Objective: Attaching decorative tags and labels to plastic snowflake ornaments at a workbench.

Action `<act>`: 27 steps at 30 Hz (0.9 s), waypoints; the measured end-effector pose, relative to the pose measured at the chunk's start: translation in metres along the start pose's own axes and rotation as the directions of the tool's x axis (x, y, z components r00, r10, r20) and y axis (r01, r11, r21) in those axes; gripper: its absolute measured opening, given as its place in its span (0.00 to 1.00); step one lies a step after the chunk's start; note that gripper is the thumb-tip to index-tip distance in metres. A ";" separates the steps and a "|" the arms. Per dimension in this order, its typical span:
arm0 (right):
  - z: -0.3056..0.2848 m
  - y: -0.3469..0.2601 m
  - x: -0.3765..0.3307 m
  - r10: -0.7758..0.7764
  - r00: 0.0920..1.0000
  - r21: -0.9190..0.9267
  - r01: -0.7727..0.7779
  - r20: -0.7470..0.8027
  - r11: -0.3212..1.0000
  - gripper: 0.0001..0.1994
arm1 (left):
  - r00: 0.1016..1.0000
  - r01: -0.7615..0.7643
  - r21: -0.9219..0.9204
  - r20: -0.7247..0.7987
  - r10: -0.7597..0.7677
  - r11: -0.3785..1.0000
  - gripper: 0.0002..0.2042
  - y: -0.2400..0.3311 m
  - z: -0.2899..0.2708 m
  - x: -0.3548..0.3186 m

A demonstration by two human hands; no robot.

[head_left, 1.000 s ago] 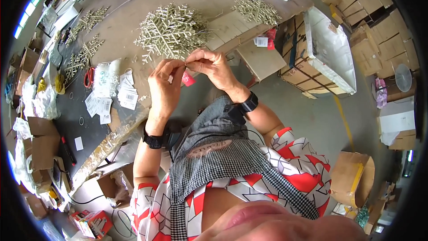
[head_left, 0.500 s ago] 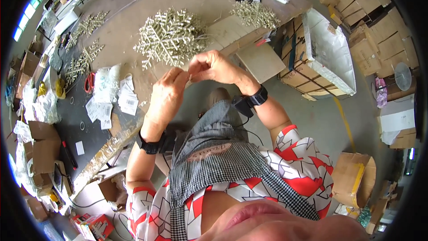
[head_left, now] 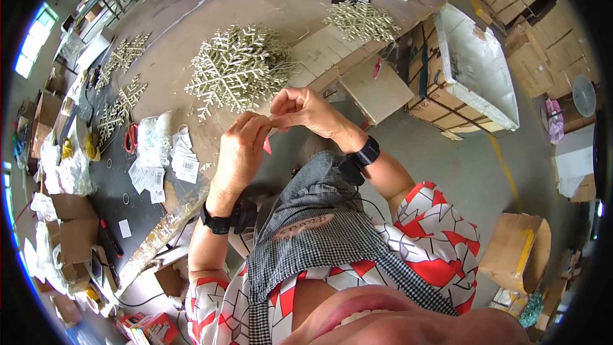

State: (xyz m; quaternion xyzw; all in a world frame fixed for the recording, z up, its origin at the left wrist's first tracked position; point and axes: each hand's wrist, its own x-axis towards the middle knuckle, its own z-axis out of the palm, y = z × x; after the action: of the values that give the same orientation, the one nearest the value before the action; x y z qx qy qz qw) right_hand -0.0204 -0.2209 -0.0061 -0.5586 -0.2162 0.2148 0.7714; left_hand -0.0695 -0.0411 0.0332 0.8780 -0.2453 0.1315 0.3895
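The left hand (head_left: 241, 152) pinched a red tag (head_left: 267, 146), which hung below it before the bench (head_left: 179, 45); whether the right hand (head_left: 308, 115), meeting it at the fingertips, also gripped could not be told. Hidden half a second earlier, the tag showed again, suggesting ongoing handling; the hands blocked its top. Glittery snowflake ornaments (head_left: 233, 70) lay beyond, red-handled scissors (head_left: 131, 138) and white barcode labels (head_left: 186, 168) leftward.

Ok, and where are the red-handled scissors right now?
In the head view, the red-handled scissors lie on the table, to the left of your left hand, just left of the clear plastic bag.
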 end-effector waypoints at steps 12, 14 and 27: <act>-0.016 0.014 -0.002 -0.010 0.993 0.019 0.012 -0.117 1.000 0.08 | 0.990 0.084 -0.021 -0.116 -0.086 0.996 0.02 -0.006 0.029 0.005; -0.013 0.015 -0.001 -0.002 0.991 0.083 0.013 -0.131 0.996 0.08 | 0.989 0.095 -0.025 -0.107 -0.097 0.995 0.02 -0.006 0.030 0.006; 0.003 0.008 -0.003 -0.155 0.968 -0.020 0.154 -0.199 0.988 0.07 | 0.959 0.097 -0.205 -0.243 -0.147 0.974 0.12 -0.003 0.025 0.008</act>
State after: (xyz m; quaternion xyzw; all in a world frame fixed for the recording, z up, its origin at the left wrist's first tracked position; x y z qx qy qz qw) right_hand -0.0254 -0.2178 -0.0129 -0.5607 -0.1810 0.0962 0.8023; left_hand -0.0608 -0.0607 0.0185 0.8255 -0.1497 0.1955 0.5079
